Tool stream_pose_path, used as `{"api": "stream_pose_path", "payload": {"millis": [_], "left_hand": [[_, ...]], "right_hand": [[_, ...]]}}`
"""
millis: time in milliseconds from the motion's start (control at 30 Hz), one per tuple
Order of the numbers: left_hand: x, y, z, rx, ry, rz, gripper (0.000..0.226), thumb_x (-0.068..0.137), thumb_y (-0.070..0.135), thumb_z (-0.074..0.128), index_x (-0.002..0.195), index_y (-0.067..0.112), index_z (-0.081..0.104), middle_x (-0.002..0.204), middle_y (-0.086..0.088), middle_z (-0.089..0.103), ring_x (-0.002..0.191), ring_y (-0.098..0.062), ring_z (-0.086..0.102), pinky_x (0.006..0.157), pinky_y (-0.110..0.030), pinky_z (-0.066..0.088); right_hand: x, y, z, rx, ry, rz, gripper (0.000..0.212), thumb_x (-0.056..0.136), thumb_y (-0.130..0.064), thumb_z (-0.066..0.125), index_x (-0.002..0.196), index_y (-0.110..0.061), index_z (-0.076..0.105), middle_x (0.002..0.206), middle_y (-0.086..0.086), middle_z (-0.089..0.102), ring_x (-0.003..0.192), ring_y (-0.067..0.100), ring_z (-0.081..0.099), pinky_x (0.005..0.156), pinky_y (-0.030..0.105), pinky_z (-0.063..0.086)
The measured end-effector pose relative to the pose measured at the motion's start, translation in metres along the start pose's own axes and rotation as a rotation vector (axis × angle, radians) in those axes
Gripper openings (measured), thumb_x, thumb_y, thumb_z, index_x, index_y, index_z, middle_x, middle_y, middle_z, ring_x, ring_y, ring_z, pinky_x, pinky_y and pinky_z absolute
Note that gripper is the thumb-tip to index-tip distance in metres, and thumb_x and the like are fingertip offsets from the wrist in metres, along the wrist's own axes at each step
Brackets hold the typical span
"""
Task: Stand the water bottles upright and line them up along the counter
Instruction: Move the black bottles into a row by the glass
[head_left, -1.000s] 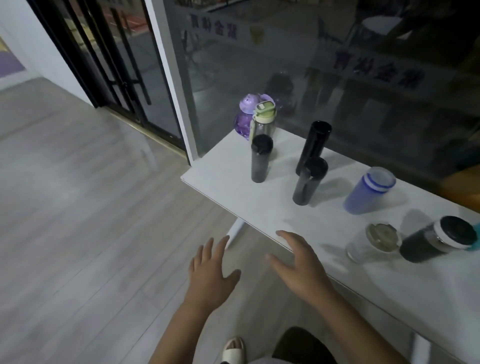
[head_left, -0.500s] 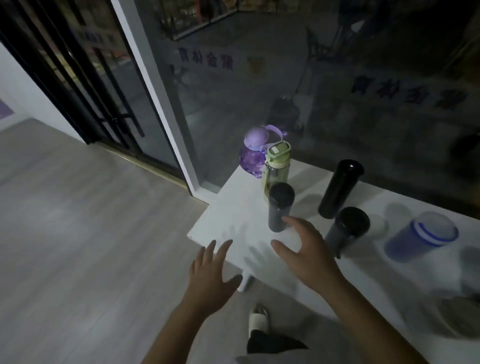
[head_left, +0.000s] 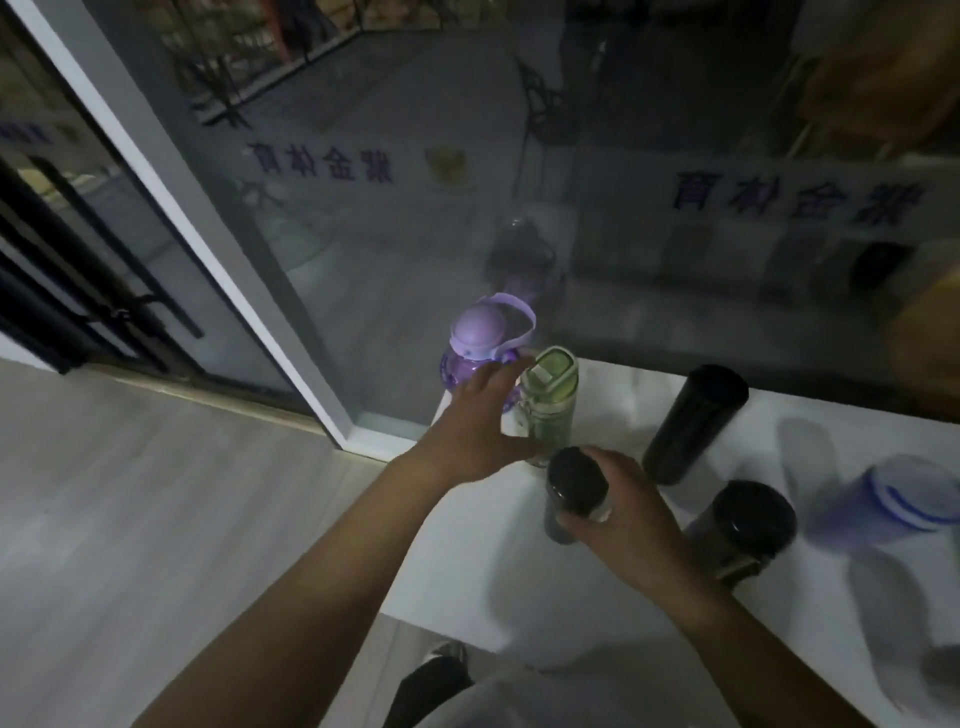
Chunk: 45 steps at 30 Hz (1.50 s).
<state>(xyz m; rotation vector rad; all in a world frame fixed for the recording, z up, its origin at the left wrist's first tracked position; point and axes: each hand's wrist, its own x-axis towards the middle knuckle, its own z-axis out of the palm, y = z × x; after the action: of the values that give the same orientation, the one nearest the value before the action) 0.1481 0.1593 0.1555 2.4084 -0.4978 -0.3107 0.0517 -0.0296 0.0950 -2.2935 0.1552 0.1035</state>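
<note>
1. The blue bottle (head_left: 893, 501) with a white-striped cap is smeared by motion blur at the right of the desk (head_left: 467, 561); whether it stands straight or leans cannot be told. Shapes at the far right edge are cut off and too dim to name.
2. The right hand (head_left: 631, 525) covers the lower right side of a small dark bottle (head_left: 574, 491), so its base is only partly seen. The fingers (head_left: 582, 517) wrap around it just below the black cap, holding it upright near the desk's front left corner.
3. The left hand (head_left: 475, 426) reaches across between the purple jug (head_left: 475, 345) and the green-lidded bottle (head_left: 548, 400). Its fingers are spread wide and close on neither; it hides the jug's lower body, and whether fingertips touch the green bottle is unclear.
4. The purple jug, with a lilac lid and a carry strap, stands upright at the back left corner against the window glass (head_left: 395, 244). The green-lidded bottle is clear-bodied and stands just beside it.
5. A tall black flask (head_left: 693, 421) stands upright further right near the glass. A second black-capped bottle (head_left: 743, 527) stands in front of it, partly hidden behind the right wrist.
</note>
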Motion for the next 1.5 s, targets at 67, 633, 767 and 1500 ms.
{"api": "stream_pose_path", "payload": {"millis": [67,633,767,1500], "left_hand": [[0.036,0.002,-0.001,0.066,-0.091,0.073,0.097,0.068,0.042,0.08,0.149,0.03,0.028,0.152,-0.005,0.034,0.139,-0.032,0.034,0.111,-0.049,0.038],[0.174,0.014,-0.017,0.14,-0.403,0.321,0.066,0.054,0.025,0.091,0.112,0.026,0.061,0.11,0.003,0.064,0.1,-0.022,0.063,0.087,-0.035,0.055],[0.187,0.014,-0.015,0.124,-0.403,0.328,0.076,0.05,0.03,0.091,0.119,0.026,0.06,0.115,0.001,0.065,0.102,-0.023,0.064,0.091,-0.038,0.054],[0.224,0.025,-0.012,0.267,-0.234,0.199,0.074,0.066,0.036,0.081,0.131,0.025,0.048,0.136,-0.013,0.043,0.115,-0.036,0.056,0.092,-0.033,0.048]], "right_hand": [[0.002,-0.001,0.009,0.001,0.036,0.033,0.072,0.071,-0.039,0.079,0.133,-0.035,0.043,0.131,-0.009,0.051,0.117,0.014,0.053,0.099,0.035,0.048],[-0.008,-0.037,0.046,-0.006,0.34,0.351,0.068,0.07,-0.035,0.075,0.13,-0.04,0.044,0.127,-0.01,0.05,0.106,0.016,0.054,0.085,0.034,0.049],[-0.01,-0.042,0.057,-0.023,0.403,0.407,0.073,0.072,-0.036,0.077,0.137,-0.035,0.043,0.132,-0.007,0.05,0.112,0.019,0.054,0.087,0.033,0.049],[-0.012,-0.047,0.081,-0.01,0.548,0.499,0.078,0.073,-0.045,0.077,0.14,-0.036,0.039,0.132,-0.009,0.047,0.11,0.018,0.055,0.085,0.032,0.05]]}}
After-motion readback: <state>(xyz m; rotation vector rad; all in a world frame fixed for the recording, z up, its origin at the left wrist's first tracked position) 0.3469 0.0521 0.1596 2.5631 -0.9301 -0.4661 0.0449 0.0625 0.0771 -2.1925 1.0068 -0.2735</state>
